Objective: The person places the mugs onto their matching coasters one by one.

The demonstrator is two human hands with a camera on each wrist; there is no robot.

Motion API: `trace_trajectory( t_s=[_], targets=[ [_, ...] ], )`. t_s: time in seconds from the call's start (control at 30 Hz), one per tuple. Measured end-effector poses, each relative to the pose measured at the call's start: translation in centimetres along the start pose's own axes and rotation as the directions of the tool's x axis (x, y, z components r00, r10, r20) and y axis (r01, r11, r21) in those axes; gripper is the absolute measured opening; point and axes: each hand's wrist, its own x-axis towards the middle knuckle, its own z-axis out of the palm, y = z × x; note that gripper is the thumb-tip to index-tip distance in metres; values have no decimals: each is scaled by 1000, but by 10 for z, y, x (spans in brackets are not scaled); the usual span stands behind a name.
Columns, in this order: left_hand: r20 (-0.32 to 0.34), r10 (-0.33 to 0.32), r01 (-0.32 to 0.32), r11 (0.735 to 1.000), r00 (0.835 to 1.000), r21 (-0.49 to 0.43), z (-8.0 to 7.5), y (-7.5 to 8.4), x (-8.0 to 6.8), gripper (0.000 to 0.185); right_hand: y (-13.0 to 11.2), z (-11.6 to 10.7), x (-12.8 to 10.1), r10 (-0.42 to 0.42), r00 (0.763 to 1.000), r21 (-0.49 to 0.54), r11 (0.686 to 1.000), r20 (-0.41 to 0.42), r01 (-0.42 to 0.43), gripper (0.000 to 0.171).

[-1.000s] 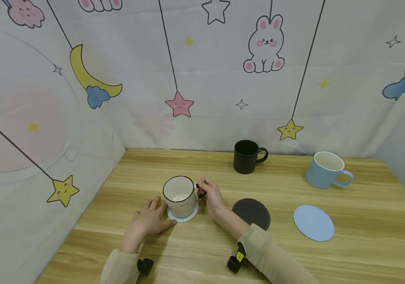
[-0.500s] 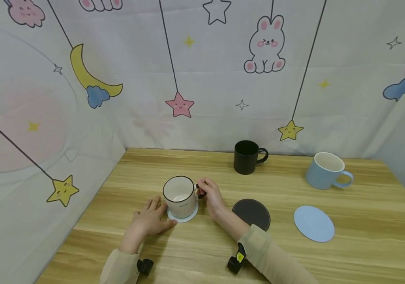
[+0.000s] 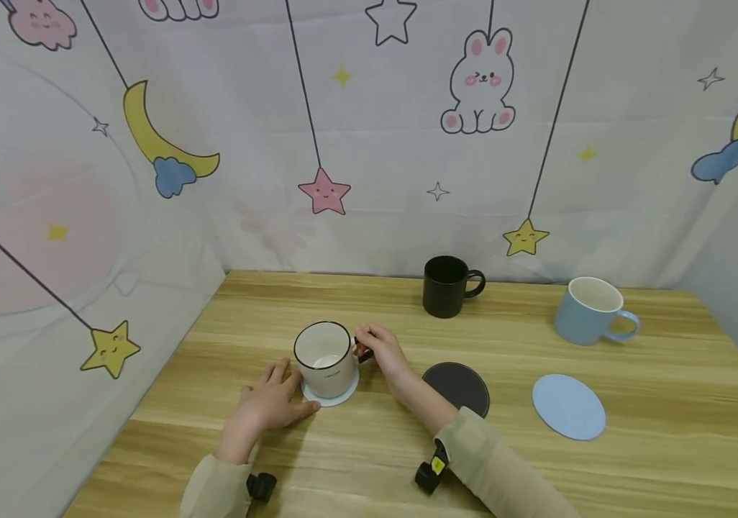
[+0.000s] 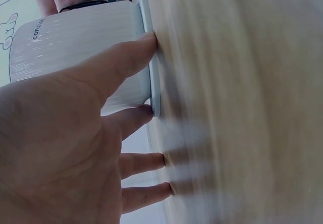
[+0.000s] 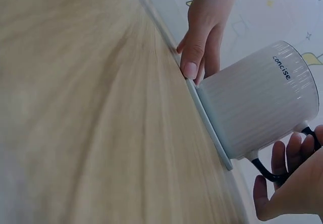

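A white mug [image 3: 325,379] with a dark rim and black handle stands upright on a pale round coaster [image 3: 335,401] at the left of the table. My right hand [image 3: 385,355] grips the mug's handle, fingers curled through it in the right wrist view. On the other side, my left hand [image 3: 270,404] lies low with its fingers spread. Its thumb and index fingertip touch the edge of the coaster in the left wrist view, while its other fingertips rest on the table. The word "concise" shows on the mug's wall.
Under the right forearm's far side lies a black round coaster [image 3: 456,387], partly covered. A light blue coaster [image 3: 568,406] is farther right. Behind them stand a black mug [image 3: 443,289] and a blue mug [image 3: 584,315]. A printed cloth [image 3: 382,144] hangs at the table's back edge.
The head view has shifted very slightly. Both hands keep their places at the white mug and its coaster, which stay put.
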Motion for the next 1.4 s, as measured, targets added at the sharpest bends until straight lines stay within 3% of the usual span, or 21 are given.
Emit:
trace_trajectory(
  t_s=[0.13,0.33,0.5,0.67,0.9,1.2,1.4],
  targets=[
    [-16,13,-13,1000,1000,-6,0,0,0,82,-4,0,1,-21,1000,-90,996,-15,20,23],
    [-43,15,-14,1000,999,5,1,-2,2,84,-12,1,-3,-92,995,-255,962,29,96,25],
    [-45,11,-10,1000,999,14,4,-5,0,84,-9,1,-2,-171,981,-394,899,89,192,19],
    [-50,19,-18,1000,999,23,4,-4,0,85,-14,-1,-5,-208,966,-504,825,151,257,23],
    [-80,26,-23,999,996,42,4,2,-1,80,-16,-8,-9,-245,949,-608,729,196,314,31],
    [-168,46,-30,995,985,97,8,10,-6,70,-20,-23,-23,-255,950,-689,657,178,306,32],
    [-231,60,-29,990,971,139,10,15,-12,60,-25,-32,-32,-261,951,-714,633,167,299,37]
  ],
)
